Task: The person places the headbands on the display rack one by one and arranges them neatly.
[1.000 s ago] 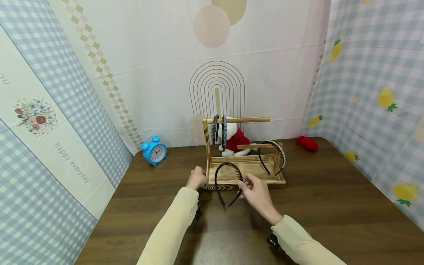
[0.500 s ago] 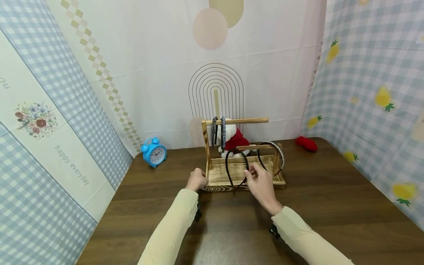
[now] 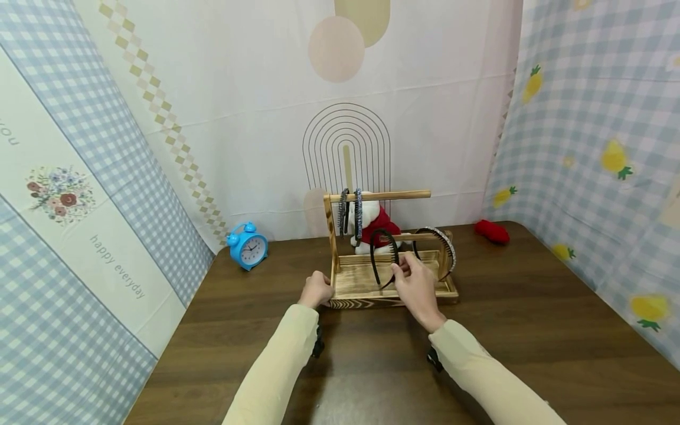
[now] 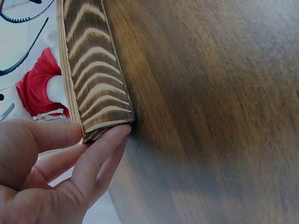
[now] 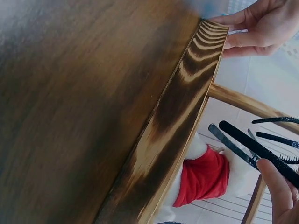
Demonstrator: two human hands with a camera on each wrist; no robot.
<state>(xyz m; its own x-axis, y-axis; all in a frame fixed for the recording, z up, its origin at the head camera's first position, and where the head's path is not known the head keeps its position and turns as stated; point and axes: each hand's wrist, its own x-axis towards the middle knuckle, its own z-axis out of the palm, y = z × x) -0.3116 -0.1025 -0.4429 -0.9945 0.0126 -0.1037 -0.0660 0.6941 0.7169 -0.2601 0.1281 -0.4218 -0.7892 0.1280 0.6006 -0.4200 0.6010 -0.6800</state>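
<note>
A wooden headband rack point(image 3: 366, 303) with a tray base and two bars stands on the table. My left hand point(image 3: 316, 289) holds the tray's front left corner; the left wrist view shows the fingertips point(image 4: 122, 130) against its end. My right hand point(image 3: 418, 289) pinches a black toothed headband point(image 3: 395, 252) by its right side, upright above the tray. Its arch overlaps the free end of the lower bar point(image 3: 414, 237) in the head view. A glittery headband point(image 3: 450, 251) hangs on that bar, near its post. More headbands point(image 3: 358, 215) hang at the left of the upper bar point(image 3: 404, 193).
Behind the rack sits a white plush toy in red clothing point(image 3: 382, 227). A blue alarm clock point(image 3: 249, 248) stands on the table point(image 3: 276, 265) to the left, and a red soft object point(image 3: 491, 231) lies at the back right. Patterned cloths hang around the table.
My right hand has carried the black headband from in front of the tray, up and away, to the lower bar's free end. The left hand has stayed at the tray corner.
</note>
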